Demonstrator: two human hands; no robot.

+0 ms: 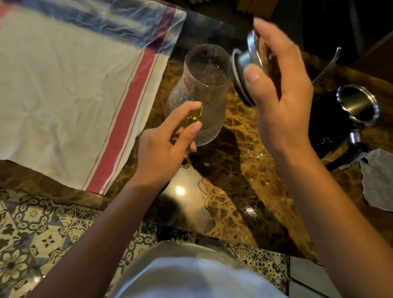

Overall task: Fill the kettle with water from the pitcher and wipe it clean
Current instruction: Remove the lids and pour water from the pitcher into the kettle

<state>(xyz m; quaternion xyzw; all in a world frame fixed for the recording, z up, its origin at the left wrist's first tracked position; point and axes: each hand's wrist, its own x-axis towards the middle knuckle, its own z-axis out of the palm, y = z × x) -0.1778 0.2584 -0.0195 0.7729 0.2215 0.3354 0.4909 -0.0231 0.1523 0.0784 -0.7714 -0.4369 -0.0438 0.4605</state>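
A clear textured glass pitcher [201, 84] with water in it stands on the brown marble counter [235, 174]. My left hand [168, 144] is closed around its yellow handle [194, 117]. My right hand [282, 85] holds the round metal kettle lid [244, 66] up in the air, tilted on edge, just right of the pitcher's mouth. The black kettle [344, 121] stands at the right with its steel mouth uncovered, its thin gooseneck spout [329, 62] pointing away and its handle toward me.
A large white cloth with red and blue stripes [68, 90] covers the counter's left part. A small grey cloth [386, 181] lies at the right edge beside the kettle. Water drops lie on the marble near the front edge. Patterned floor tiles show below.
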